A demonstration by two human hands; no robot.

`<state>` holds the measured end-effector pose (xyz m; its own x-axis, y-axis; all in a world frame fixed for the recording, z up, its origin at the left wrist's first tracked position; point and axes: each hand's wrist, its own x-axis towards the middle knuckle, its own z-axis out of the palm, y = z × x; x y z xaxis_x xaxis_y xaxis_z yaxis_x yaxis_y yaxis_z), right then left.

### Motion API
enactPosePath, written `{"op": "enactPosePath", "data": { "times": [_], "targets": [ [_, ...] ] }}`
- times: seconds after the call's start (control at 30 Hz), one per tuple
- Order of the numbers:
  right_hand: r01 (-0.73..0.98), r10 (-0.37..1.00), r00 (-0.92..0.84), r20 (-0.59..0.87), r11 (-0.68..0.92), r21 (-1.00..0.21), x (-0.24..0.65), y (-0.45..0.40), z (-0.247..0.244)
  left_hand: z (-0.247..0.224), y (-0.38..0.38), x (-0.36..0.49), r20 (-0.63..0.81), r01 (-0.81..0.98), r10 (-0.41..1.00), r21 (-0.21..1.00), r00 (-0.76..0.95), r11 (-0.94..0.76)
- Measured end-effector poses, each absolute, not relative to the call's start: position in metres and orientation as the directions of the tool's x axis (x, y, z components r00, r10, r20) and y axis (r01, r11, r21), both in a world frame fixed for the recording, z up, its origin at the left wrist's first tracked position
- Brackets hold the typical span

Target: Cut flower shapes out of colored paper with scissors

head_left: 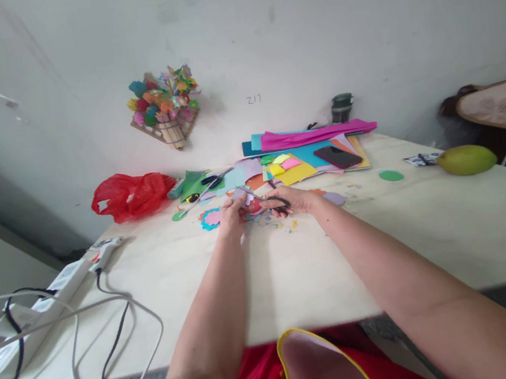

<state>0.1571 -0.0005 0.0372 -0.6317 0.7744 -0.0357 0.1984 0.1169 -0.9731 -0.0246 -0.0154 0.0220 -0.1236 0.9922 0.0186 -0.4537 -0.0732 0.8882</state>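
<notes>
Evidently, both hands were at work over the pale surface [294, 284], held close together near its middle. The left hand [233, 212] had its fingers pinched on a lilac paper piece [244, 197] with a wavy edge, lifted a little off the surface. The right hand [296, 198] was closed around the black-handled scissors [279, 204], their blades pointing towards the paper; whether they touched it could not be told. A blue scalloped shape [204, 222] with a pink centre lay just beside the left hand, and a purple disc [334, 199] lay to the right of the right hand. Small paper scraps [293, 226] were scattered on the near side of the hands, while a green disc [391, 176] lay farther right. Behind, a second pair of scissors [212, 181] rested on coloured sheets, and a dark phone [337, 157] sat on the stack, near a long magenta sheet [316, 135]. A red plastic bag [129, 197] was at the back left, a white power strip [36, 323] at the left edge, and a green fruit [466, 159] at the right.
</notes>
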Motion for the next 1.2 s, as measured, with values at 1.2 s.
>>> {"op": "enactPosePath", "data": {
  "times": [1.2],
  "targets": [
    [0.167, 0.808, -0.589, 0.014, 0.139, -0.976, 0.1542, -0.005, 0.0402, 0.0223, -0.012, -0.0212, 0.054, -0.461, 0.975, 0.875, -0.213, -0.15]
  ]
}}
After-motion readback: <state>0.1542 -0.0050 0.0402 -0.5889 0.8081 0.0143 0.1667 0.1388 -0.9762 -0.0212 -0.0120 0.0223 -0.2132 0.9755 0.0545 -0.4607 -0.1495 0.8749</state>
